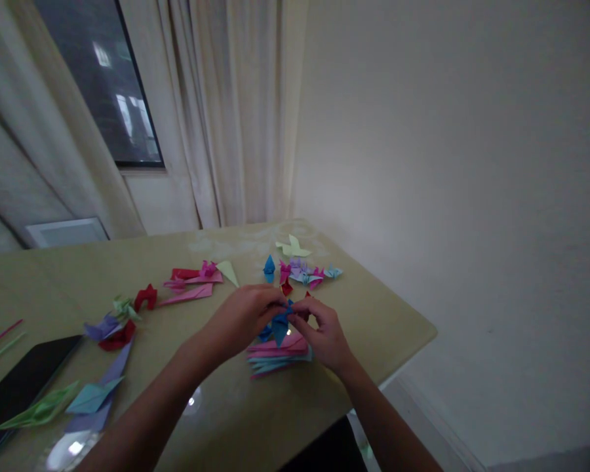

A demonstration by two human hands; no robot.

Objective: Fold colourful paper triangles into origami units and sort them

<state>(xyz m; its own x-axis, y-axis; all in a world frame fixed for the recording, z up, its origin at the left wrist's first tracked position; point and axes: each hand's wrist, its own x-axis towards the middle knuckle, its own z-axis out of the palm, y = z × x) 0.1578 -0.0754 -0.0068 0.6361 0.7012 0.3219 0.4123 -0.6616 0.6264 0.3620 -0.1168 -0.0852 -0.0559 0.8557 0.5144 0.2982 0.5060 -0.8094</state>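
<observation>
My left hand (246, 318) and my right hand (324, 331) meet over the table (216, 406), both pinching a small folded blue paper piece (280, 326) between the fingertips. Right beneath the hands lies a stack of pink and light blue paper sheets (278, 357). Just beyond the hands sits a cluster of small folded figures (302, 272) in blue, pink, purple and light blue.
Red and pink folded papers (189, 285) lie left of centre. Purple, green and red folds (113, 321) sit further left. A dark tablet (22, 383) with green and blue paper shapes (63, 401) is at the near left. The table's right edge (413, 344) drops off beside a wall.
</observation>
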